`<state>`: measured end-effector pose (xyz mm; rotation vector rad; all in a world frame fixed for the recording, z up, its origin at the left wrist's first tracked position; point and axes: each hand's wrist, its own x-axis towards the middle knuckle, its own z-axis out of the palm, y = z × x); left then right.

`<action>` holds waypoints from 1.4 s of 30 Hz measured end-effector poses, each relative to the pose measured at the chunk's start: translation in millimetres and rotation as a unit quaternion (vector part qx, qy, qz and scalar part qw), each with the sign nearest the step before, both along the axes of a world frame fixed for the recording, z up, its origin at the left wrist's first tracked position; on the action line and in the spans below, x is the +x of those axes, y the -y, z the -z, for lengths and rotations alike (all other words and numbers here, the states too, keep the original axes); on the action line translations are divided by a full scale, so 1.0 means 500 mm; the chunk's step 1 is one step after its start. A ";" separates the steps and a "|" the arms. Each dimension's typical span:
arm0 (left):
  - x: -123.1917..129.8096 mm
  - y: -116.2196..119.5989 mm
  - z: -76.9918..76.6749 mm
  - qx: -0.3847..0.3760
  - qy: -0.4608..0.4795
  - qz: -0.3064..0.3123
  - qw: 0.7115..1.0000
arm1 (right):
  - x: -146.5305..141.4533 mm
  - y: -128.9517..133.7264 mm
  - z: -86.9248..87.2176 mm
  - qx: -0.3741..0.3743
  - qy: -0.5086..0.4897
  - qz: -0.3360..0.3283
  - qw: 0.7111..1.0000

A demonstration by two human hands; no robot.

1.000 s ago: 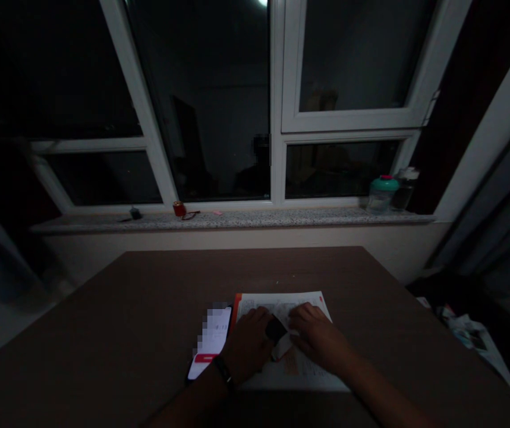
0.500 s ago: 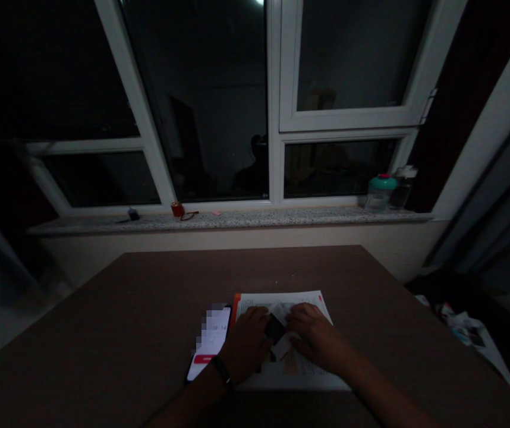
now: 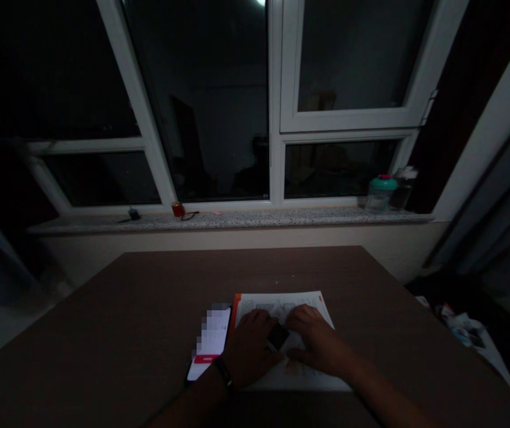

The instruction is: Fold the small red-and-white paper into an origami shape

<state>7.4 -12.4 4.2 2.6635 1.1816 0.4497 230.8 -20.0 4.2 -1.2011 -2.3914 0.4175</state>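
Observation:
An open-looking printed book or magazine (image 3: 299, 380) with an orange left edge lies on the brown table. Over it are both of my hands. Between them sits a small dark rectangular item (image 3: 278, 336) with pale, clear-looking material around it. My left hand (image 3: 252, 345), with a dark band at the wrist, touches the item's left side, fingers curved. My right hand (image 3: 315, 339) is bent at its right side, fingertips near the pale material. A lit phone (image 3: 213, 336) lies left of the book, beside my left wrist.
The brown table (image 3: 148, 309) reaches to the wall below a window sill (image 3: 246, 220). On the sill stand a teal-lidded bottle (image 3: 380, 193), a clear bottle (image 3: 403, 189) and a small red jar (image 3: 177, 208). Papers (image 3: 473, 333) lie beyond the table's right edge.
The dark item has shifted slightly right and down. My left thumb now reaches further right below it, and the pale material shows less above it. The phone and book have not moved.

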 end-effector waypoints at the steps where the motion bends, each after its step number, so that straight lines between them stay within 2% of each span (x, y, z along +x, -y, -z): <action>1: 0.000 -0.001 0.002 -0.003 -0.001 -0.001 1.000 | 0.000 -0.001 0.000 -0.002 0.002 0.001 1.000; 10: 0.002 -0.006 0.016 0.004 0.013 -0.012 1.000 | -0.001 -0.003 0.001 -0.015 -0.016 0.007 1.000; 22: 0.003 -0.009 0.019 0.020 0.014 -0.016 1.000 | 0.007 -0.009 0.007 0.003 -0.024 -0.006 1.000; 29: 0.004 -0.005 -0.004 0.101 0.114 -0.022 0.988 | 0.002 -0.026 0.013 0.006 -0.076 -0.010 0.997; 31: 0.006 -0.001 -0.011 0.117 0.108 -0.005 0.987 | -0.002 -0.032 0.018 0.015 -0.087 -0.004 0.996; 37: 0.017 0.014 -0.011 0.101 0.021 0.106 0.989 | -0.008 -0.052 0.036 0.042 -0.089 0.049 0.994; 42: 0.020 0.013 -0.003 0.082 0.020 0.102 0.991 | -0.008 -0.062 0.043 0.046 -0.088 0.066 0.993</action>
